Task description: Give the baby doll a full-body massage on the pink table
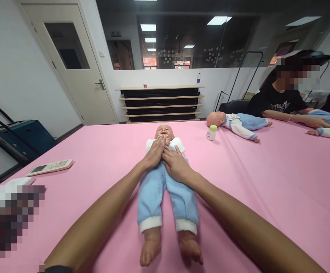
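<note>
A baby doll (pixel 153 189) in light blue fleece trousers and a white top lies on its back on the pink-covered table, feet toward me. On its chest rests my left hand (pixel 155 151), fingers stretched out and lying flat. My right hand (pixel 176 163) lies beside it on the doll's belly and chest, fingers extended and slightly apart, touching the left one. One small doll hand (pixel 167 141) shows by my left fingertips, below the doll's chin. The rest of the doll's arms is hidden under my hands or by the sleeves.
Right of the doll stand a green-capped white bottle (pixel 211 133) and a second doll (pixel 238 123). A co-worker (pixel 284 94) handles another doll (pixel 329 123) at the far right. A flat card-like device (pixel 50 167) lies left, near a blue suitcase (pixel 22 140).
</note>
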Motion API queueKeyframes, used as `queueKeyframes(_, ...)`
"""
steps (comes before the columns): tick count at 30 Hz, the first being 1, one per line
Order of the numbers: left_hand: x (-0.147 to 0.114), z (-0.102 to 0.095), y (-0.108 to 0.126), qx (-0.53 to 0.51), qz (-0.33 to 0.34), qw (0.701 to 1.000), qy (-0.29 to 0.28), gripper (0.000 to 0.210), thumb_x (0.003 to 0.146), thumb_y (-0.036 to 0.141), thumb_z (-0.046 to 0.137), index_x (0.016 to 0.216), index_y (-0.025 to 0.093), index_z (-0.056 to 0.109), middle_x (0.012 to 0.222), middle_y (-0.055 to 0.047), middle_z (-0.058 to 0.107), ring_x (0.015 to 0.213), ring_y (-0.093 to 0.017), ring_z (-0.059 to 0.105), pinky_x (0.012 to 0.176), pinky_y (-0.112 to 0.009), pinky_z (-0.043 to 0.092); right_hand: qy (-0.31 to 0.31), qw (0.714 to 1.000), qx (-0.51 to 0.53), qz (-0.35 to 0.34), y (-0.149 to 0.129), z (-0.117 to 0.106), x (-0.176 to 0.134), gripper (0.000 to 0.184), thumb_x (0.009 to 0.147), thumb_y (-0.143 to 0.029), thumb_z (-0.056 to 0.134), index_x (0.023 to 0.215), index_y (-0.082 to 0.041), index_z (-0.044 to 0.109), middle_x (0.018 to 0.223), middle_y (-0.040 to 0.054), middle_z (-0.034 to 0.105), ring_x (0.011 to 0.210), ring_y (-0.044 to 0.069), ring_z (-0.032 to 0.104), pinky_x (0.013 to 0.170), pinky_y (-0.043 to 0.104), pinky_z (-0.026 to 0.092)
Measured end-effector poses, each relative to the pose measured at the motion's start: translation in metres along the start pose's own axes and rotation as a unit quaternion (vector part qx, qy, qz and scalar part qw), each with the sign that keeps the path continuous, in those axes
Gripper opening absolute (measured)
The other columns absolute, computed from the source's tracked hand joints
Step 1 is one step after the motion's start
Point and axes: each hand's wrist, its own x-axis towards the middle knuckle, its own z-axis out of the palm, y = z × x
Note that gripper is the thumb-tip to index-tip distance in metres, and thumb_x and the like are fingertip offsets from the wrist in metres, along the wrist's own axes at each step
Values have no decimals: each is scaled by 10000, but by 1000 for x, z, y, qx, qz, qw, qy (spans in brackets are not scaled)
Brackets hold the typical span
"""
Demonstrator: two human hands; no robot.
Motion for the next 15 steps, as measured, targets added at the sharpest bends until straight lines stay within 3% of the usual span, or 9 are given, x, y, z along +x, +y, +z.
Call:
queueKeyframes(3, 0, -2, 0, 22, 9, 999, -21, 529, 1019, 434, 212, 1427, 234, 483, 1517, -48, 446, 1440, -190, 350, 1213, -409, 239, -6, 1000, -18, 4, 1, -3, 0, 483, 931, -160, 435, 1404, -238, 495, 1441, 88, 511, 1413, 240, 364, 1192, 578, 161)
queueKeyframes(5, -2, -10, 2, 28, 2, 999, 17, 505, 1007, 433, 283, 1419, 223, 486, 1489, -65, 477, 1406, -208, 398, 1190, -402, 278, 28, 999, -5, 14, 5, -7, -1, 487, 920, -167, 459, 1401, -224, 502, 1444, 92, 506, 1391, 247, 392, 1188, 549, 211)
queueKeyframes(8, -9, -25, 2, 44, -5, 992, 119, 505, 926, 388, 507, 1401, 221, 472, 1419, -88, 530, 1313, -233, 485, 1123, -389, 359, 140, 985, 51, 82, 18, -13, -7, 560, 898, -230, 534, 1449, -176, 447, 1401, 128, 536, 1307, 254, 481, 1138, 472, 347)
queueKeyframes(11, -16, -42, -11, 28, -36, 973, 224, 481, 863, 295, 577, 1333, 247, 487, 1298, -64, 582, 1183, -193, 555, 1035, -331, 419, 261, 931, 139, 213, 46, -19, -17, 606, 915, -340, 537, 1478, -167, 395, 1315, 123, 596, 1174, 232, 584, 1048, 419, 452)
queueKeyframes(15, -20, -69, -50, -34, -169, 912, 373, 285, 807, 217, 583, 1089, 187, 551, 1027, -25, 601, 938, -118, 574, 895, -244, 460, 386, 825, 209, 356, 105, -26, -35, 484, 882, -418, 562, 1277, -139, 574, 1184, 117, 657, 1067, 222, 633, 1000, 406, 486)
